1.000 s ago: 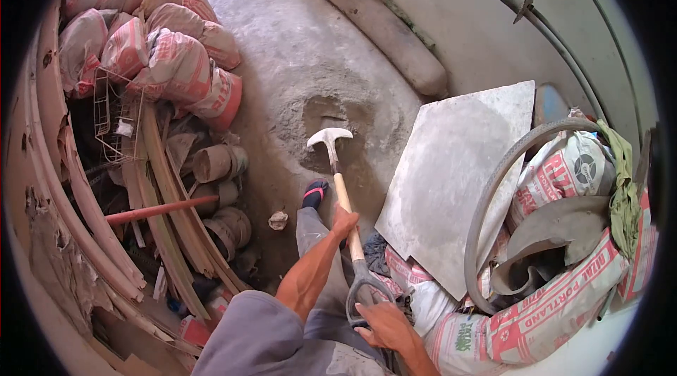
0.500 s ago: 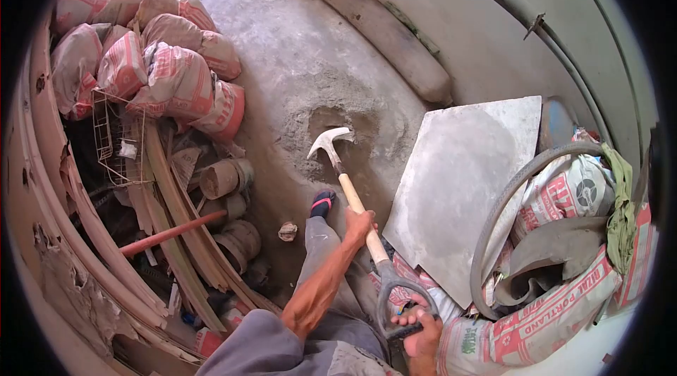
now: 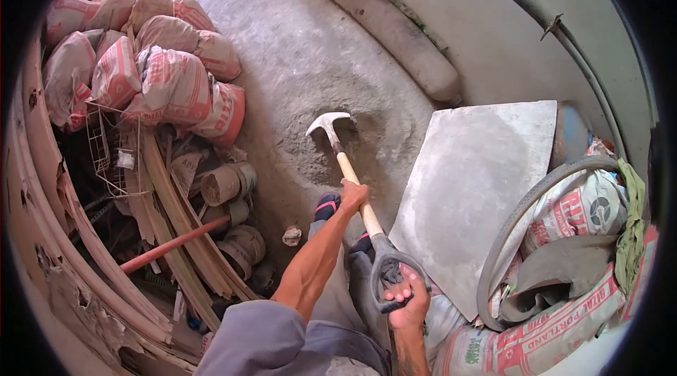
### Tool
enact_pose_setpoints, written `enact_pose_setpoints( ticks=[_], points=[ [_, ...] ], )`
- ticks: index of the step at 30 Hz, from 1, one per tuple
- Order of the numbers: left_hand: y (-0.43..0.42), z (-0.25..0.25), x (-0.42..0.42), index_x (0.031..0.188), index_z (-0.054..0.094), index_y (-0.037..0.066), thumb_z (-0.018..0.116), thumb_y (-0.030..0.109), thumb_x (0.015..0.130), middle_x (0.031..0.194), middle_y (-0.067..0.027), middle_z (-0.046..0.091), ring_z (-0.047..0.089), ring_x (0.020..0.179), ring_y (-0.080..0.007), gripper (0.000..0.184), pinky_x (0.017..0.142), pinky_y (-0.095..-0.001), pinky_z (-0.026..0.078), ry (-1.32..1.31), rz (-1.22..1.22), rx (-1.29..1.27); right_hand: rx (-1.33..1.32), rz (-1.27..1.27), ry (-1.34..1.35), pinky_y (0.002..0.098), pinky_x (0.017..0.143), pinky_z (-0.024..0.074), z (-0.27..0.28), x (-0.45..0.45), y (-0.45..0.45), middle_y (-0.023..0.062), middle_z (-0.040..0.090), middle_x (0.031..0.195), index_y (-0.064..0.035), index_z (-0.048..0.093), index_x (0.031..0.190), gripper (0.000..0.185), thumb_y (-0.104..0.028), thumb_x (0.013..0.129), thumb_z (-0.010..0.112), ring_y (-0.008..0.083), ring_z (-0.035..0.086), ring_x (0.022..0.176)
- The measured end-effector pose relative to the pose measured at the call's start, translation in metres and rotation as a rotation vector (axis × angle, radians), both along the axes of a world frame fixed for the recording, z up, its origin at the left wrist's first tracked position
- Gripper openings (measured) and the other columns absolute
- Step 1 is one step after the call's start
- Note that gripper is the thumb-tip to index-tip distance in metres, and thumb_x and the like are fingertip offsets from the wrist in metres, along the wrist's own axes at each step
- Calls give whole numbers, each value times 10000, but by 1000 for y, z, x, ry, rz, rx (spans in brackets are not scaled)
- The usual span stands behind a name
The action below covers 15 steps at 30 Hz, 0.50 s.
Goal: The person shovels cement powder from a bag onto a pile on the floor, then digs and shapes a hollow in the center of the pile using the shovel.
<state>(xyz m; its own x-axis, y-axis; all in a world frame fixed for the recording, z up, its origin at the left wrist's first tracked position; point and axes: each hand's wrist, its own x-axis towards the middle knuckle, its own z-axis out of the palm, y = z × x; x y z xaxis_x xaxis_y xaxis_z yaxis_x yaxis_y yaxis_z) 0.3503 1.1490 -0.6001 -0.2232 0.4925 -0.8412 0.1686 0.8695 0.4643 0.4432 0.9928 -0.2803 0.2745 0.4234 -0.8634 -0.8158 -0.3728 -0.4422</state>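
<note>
A D-handled shovel [image 3: 341,156] with a pale wooden shaft slants across the middle of the view. My left hand [image 3: 354,195] is closed around the shaft, partway down. At the upper end, my right hand [image 3: 409,293] grips the dark D-shaped handle [image 3: 381,284]. The pale metal head [image 3: 329,121] is over a hollow in the grey cement-like heap [image 3: 300,140] on the floor; how deep the blade reaches is hidden. My shod feet [image 3: 327,205] are just below the heap, on either side of the shaft.
Stacked cement sacks [image 3: 176,83], wooden boards [image 3: 176,214] and buckets [image 3: 221,186] line the left. To the right lean a flat grey board [image 3: 479,186], a hose loop [image 3: 493,256] and more sacks [image 3: 564,327]. A long rounded roll [image 3: 395,38] lies by the wall.
The right hand and D-handle have moved up and slightly left in view. The shovel head and left hand have shifted a little up and left. Both hands keep their hold.
</note>
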Motion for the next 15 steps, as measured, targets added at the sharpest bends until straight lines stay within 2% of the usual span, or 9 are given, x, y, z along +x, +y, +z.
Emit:
enact_pose_setpoints(
  ticks=[1,3,5,9,15],
  points=[
    [2,25,6,1137,225,-81,552,66,716,922,-238,542,625,658,-331,553,439,-399,551,-70,57,-66,-35,-39,-1,353,525,384,-7,10,-8,-34,363,562,-89,554,858,94,-182,848,547,117,380,496],
    [-12,47,20,1139,208,-50,555,55,720,958,-258,527,619,649,-351,554,439,-421,558,-123,101,-43,-110,-33,-60,350,510,391,-15,29,-25,-35,373,565,-90,551,845,77,-167,839,559,116,387,487],
    [-19,43,37,1136,187,-2,555,42,731,1012,-285,496,613,647,-372,549,439,-449,565,-147,116,-77,-134,-25,-88,345,485,401,-21,49,-34,-35,385,565,-89,550,826,63,-147,827,575,114,395,472],
    [-37,43,70,1159,177,-1,556,39,735,1024,-278,495,613,662,-372,570,438,-446,564,-182,151,-106,-170,-27,-87,327,494,384,-26,85,-53,-57,375,546,-105,536,807,73,-161,826,578,100,395,483],
    [-56,39,90,1192,152,-13,554,38,728,1014,-278,494,614,664,-371,616,432,-448,558,-192,158,-68,-170,10,-128,348,491,410,-32,112,-71,-23,391,558,-95,501,705,146,-137,834,556,119,397,474]
  ],
)
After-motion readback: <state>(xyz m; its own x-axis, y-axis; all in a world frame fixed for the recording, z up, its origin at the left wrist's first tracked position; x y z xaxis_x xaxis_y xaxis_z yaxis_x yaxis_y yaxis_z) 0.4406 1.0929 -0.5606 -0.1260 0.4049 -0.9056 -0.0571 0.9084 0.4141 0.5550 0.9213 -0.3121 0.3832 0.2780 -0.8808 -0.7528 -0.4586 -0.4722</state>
